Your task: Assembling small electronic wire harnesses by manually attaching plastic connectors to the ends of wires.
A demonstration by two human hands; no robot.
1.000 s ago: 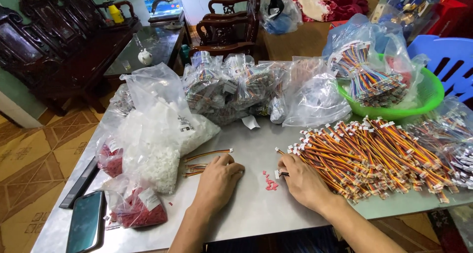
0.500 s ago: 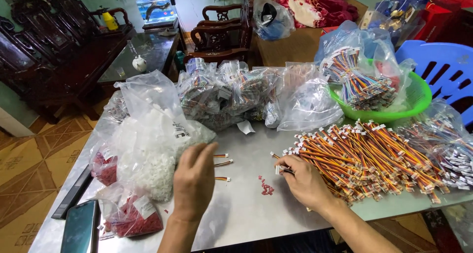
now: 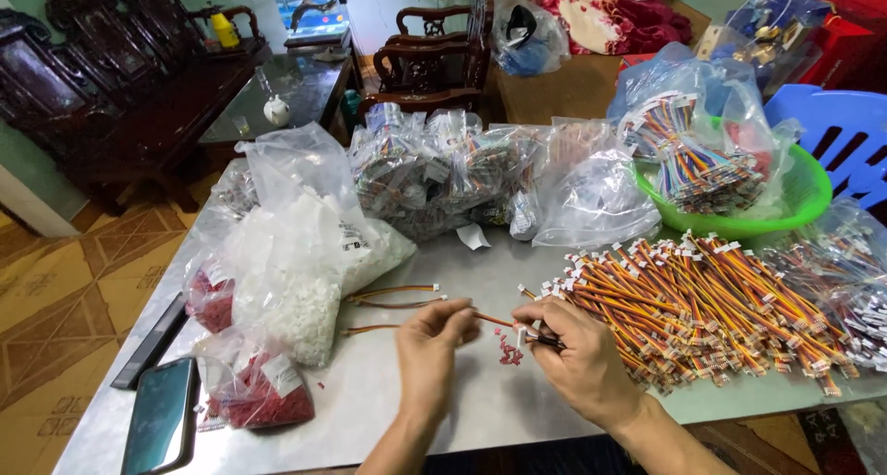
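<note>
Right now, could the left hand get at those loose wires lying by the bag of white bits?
Probably yes: the left hand sits just beside the loose wires, with only bare table between, though it currently pinches another wire.

Two hands are seen at the table [image 3: 443, 410]: the left hand [image 3: 427, 350] and the right hand [image 3: 577, 359]. One wire harness [image 3: 494, 321] is held between them. Three loose harnesses [image 3: 393, 299] are laid beside one bag of white connectors [image 3: 296, 281]. Two bags of red connectors [image 3: 263, 392] are counted. One green basin [image 3: 795, 202], one phone [image 3: 159, 427] and one blue chair [image 3: 845, 133] are seen. The heaped harnesses [image 3: 702, 299] are too many to be counted.
</note>
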